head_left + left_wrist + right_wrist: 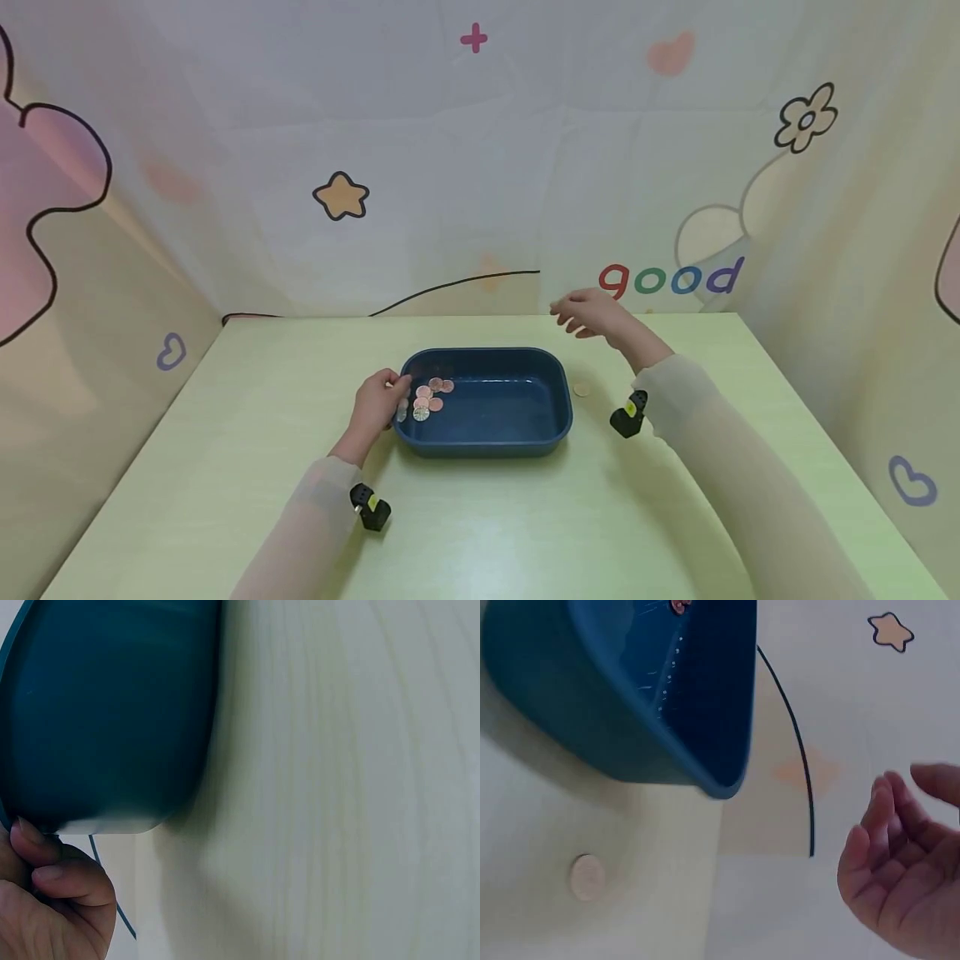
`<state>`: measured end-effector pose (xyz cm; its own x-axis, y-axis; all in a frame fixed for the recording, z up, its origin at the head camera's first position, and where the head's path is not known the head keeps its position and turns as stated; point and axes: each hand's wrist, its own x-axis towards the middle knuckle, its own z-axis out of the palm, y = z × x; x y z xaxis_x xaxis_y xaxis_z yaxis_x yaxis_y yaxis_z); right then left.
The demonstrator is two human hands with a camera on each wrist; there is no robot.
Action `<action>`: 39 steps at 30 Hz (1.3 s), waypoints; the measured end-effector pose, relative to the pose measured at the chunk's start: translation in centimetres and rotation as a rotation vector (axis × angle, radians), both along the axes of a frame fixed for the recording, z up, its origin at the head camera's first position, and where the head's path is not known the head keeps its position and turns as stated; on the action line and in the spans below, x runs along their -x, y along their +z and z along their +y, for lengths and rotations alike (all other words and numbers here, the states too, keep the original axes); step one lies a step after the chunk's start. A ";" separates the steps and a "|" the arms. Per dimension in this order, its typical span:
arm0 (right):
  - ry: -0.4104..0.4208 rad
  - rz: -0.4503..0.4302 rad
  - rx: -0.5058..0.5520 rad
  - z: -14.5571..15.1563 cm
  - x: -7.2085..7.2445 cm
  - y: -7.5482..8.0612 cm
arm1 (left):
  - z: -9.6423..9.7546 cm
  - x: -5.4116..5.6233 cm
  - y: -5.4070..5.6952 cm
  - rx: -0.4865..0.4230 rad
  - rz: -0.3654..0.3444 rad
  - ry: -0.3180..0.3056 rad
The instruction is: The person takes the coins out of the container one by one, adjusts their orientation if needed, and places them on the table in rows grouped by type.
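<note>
A dark blue rectangular basin (495, 417) stands on the table, with several coins (423, 392) lying at its left end. My left hand (377, 398) pinches the basin's left rim between thumb and curled fingers, as the left wrist view also shows. Beyond the basin's back right corner, my right hand (592, 312) is raised in the air. Its fingers are loosely bent with nothing between them, seen in the right wrist view. One coin (581, 390) lies on the table just right of the basin, between it and my right wrist.
The pale wood-grain table (480, 525) ends at a printed cloth (480, 167) hanging behind it. More cloth (885, 292) closes off both sides. A small black wrist camera (628, 414) sits at the right cuff, another wrist camera (371, 507) at the left.
</note>
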<state>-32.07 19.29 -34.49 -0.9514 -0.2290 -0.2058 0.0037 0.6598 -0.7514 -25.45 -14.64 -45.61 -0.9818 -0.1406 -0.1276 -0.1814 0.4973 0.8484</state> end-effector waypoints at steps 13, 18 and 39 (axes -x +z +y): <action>0.573 -0.003 -0.289 -8.7 1.5 0.9 | -0.6 0.0 0.0 0.000 -0.002 -0.006; 0.644 -0.027 -0.356 -11.7 1.5 -0.8 | -0.7 0.3 -0.1 -0.006 -0.007 -0.006; 0.685 0.010 -0.501 -16.1 0.8 -6.3 | 0.0 0.3 -0.1 -0.032 -0.018 -0.005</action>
<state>-32.89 3.20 -40.78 -0.6385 -0.6392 -0.4286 -0.5233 0.7690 -0.3673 -25.78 -14.63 -45.73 -0.9799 -0.1315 -0.1498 -0.1948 0.4712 0.8602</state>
